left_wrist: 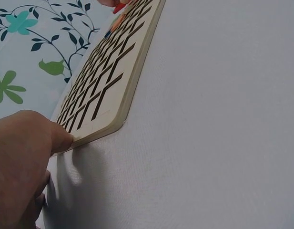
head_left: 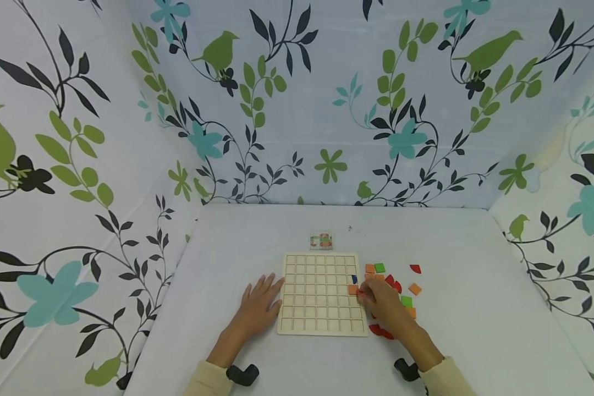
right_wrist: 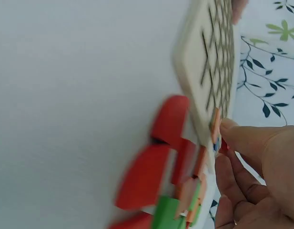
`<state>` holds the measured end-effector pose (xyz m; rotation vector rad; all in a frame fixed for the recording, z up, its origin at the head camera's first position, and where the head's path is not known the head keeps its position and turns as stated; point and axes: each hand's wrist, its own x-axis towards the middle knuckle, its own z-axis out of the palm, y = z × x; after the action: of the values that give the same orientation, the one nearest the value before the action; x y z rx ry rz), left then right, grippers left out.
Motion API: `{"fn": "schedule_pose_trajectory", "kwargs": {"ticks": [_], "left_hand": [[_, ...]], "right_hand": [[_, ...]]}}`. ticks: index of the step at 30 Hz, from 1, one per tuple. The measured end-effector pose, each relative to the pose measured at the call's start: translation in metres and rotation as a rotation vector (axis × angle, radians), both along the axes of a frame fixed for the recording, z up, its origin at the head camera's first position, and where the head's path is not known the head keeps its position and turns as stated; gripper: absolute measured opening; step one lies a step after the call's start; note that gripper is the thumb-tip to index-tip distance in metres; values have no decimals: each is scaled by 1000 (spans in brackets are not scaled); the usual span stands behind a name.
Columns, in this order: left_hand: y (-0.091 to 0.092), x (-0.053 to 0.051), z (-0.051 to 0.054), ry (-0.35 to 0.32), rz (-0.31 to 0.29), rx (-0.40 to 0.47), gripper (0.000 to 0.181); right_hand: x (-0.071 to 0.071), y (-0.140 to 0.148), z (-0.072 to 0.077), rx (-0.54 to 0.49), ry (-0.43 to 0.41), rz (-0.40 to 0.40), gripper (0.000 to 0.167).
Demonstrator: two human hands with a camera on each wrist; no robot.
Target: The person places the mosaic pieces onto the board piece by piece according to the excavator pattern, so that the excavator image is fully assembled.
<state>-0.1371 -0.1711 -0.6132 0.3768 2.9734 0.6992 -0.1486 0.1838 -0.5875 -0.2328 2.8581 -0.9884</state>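
Note:
A wooden grid board (head_left: 322,294) lies flat on the table. On its right side sit a small blue piece (head_left: 355,279) and, just below it, an orange square (head_left: 353,289). My right hand (head_left: 385,304) pinches a small red piece (right_wrist: 224,144) between thumb and fingers beside that orange square; the fingers hide most of its shape. Along the board's left edge rests my left hand (head_left: 259,306), fingers extended. In the left wrist view its thumb (left_wrist: 61,137) touches the board's rim.
Right of the board lie several loose pieces: red curved ones (head_left: 381,331), orange squares (head_left: 414,289) and green squares (head_left: 379,268). Behind the board is a small picture card (head_left: 321,240). Patterned cloth (head_left: 297,99) surrounds the white table (head_left: 237,236) at the back and sides.

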Motion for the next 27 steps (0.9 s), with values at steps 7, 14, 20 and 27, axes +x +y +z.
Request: {"fn": "schedule_pose_trajectory", "kwargs": {"ticks": [7,14,20,27], "left_hand": [[1,2,-1,12,-1,1,56],[0,1,-4,11,0,8,56],[1,0,-4,18,4,5,56],[1,1,-1,10,7,12,56]], "right_hand": [[11,-11,-13,62,63,30,18],[14,-16,-9,73,73,35,15],[14,-16,-9,58,66,36,15],[14,-17,-11,49,98,41,15]]}}
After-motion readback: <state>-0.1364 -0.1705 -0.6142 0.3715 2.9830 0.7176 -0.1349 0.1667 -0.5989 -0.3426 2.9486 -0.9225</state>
